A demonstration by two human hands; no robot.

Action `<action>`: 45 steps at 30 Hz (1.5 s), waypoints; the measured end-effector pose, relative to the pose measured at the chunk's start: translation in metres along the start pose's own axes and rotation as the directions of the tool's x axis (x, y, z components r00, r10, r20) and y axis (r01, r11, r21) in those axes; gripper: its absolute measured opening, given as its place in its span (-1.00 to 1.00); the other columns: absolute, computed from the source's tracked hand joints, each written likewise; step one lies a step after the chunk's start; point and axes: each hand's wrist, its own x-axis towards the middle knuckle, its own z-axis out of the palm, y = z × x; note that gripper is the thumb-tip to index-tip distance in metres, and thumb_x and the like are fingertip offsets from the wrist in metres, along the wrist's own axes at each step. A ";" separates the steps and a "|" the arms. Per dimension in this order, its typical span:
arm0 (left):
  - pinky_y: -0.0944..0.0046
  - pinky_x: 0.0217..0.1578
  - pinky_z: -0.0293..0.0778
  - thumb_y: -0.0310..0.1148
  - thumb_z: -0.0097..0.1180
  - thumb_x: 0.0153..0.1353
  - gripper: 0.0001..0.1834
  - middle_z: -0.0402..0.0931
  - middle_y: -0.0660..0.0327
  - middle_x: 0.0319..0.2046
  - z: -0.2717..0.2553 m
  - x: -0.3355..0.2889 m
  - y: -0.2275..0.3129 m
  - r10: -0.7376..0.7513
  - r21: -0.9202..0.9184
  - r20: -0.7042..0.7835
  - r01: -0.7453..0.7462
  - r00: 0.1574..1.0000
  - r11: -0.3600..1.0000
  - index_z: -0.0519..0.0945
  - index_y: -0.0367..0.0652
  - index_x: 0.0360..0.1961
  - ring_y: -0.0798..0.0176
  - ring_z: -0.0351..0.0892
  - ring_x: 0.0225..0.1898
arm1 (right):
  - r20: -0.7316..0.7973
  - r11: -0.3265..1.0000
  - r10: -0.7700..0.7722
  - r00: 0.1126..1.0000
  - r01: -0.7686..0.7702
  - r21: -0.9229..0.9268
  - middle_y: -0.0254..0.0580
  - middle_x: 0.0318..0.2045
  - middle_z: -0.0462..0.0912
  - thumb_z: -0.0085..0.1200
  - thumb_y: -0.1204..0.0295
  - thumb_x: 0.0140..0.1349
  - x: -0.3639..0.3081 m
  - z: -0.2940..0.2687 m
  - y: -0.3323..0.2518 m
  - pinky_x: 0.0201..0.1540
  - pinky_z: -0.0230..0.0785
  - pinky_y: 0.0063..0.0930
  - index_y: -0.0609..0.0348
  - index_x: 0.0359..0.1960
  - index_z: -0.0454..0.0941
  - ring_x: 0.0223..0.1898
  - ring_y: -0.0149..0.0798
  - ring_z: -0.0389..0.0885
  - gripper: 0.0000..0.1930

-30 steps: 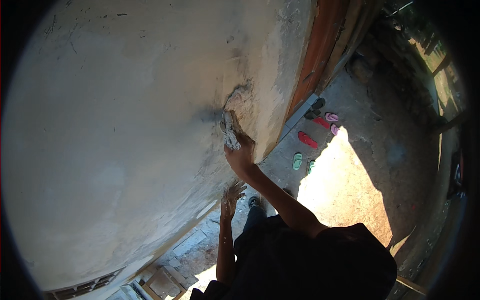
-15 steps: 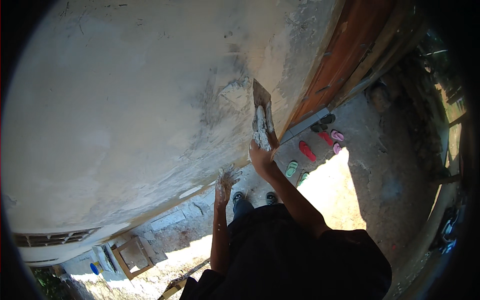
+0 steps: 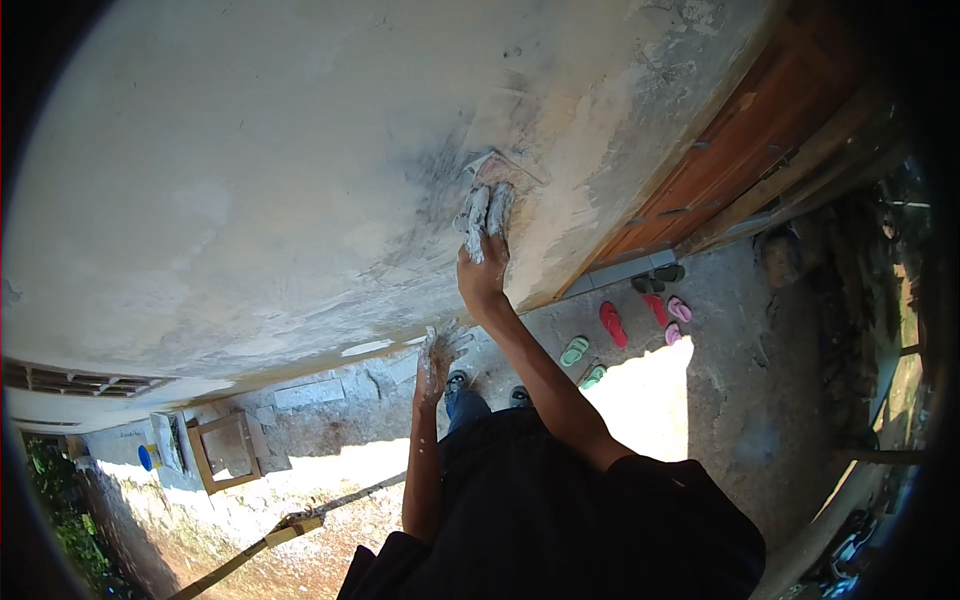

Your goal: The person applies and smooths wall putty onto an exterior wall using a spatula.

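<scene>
The biggest thing was the pale wall (image 3: 250, 220), rough and smudgy, with dark gray marks near the middle. Next came the ground (image 3: 750, 350), bright with sun in some spots and shady in others. A brown wooden door (image 3: 760, 130) stood at the upper right. The person's dark shirt (image 3: 560, 510) filled the bottom of the view. A long pole (image 3: 240, 562) slanted across the lower left, and a wooden frame (image 3: 203, 460) was near the foot of the wall.

Some sandals lay on the ground close to the door: dark ones (image 3: 670, 273), red ones (image 3: 613, 324), pink ones (image 3: 678, 309) and green ones (image 3: 574, 351).

The right grip (image 3: 486, 220) was a bare hand, up against the wall. Its fingers were long, almost straight and close together, and they held a flat tool. The left grip (image 3: 436, 362) was lower, near the bottom of the wall. Its fingers were spread apart and it had hold of nothing. I could not tell if it touched the wall.

The thin flat blade (image 3: 505, 172) was on the wall, just past the right fingertips. Gooey white paste (image 3: 477, 225) covered the right fingers.
</scene>
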 end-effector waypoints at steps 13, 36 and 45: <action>0.08 0.03 0.19 -0.04 -0.35 0.23 -0.44 0.23 0.04 0.04 0.021 -0.006 0.008 0.076 0.041 -0.040 -0.074 0.996 0.996 0.20 -0.29 0.07 0.09 0.24 0.05 | 0.267 0.947 -0.244 0.932 0.288 -0.140 0.28 -0.10 0.24 -0.01 0.60 -0.10 -0.036 0.025 0.046 0.02 0.07 -0.07 0.37 -0.05 0.26 -0.05 0.19 0.20 -0.53; 0.14 0.01 0.14 0.12 -0.42 0.18 -0.30 0.20 0.00 0.07 0.032 -0.024 0.001 0.100 0.114 -0.023 -0.097 0.995 0.989 0.13 -0.27 0.13 0.07 0.25 0.05 | 0.060 0.957 -0.248 0.967 0.254 -0.143 0.17 -0.40 0.39 -0.01 0.59 -0.09 0.012 -0.004 0.028 -0.20 0.21 -0.14 0.38 -0.26 0.37 -0.32 0.12 0.35 -0.71; 0.14 -0.01 0.20 0.05 -0.42 0.22 -0.34 0.23 -0.03 0.04 0.024 -0.031 0.004 0.152 0.112 -0.052 -0.146 0.987 0.983 0.15 -0.32 0.11 0.03 0.28 0.02 | 0.652 0.939 -0.059 0.756 0.264 -0.221 0.30 -0.23 0.39 -0.07 0.61 -0.08 -0.076 0.027 0.075 -0.03 0.16 -0.09 0.39 -0.04 0.28 -0.06 0.22 0.28 -0.55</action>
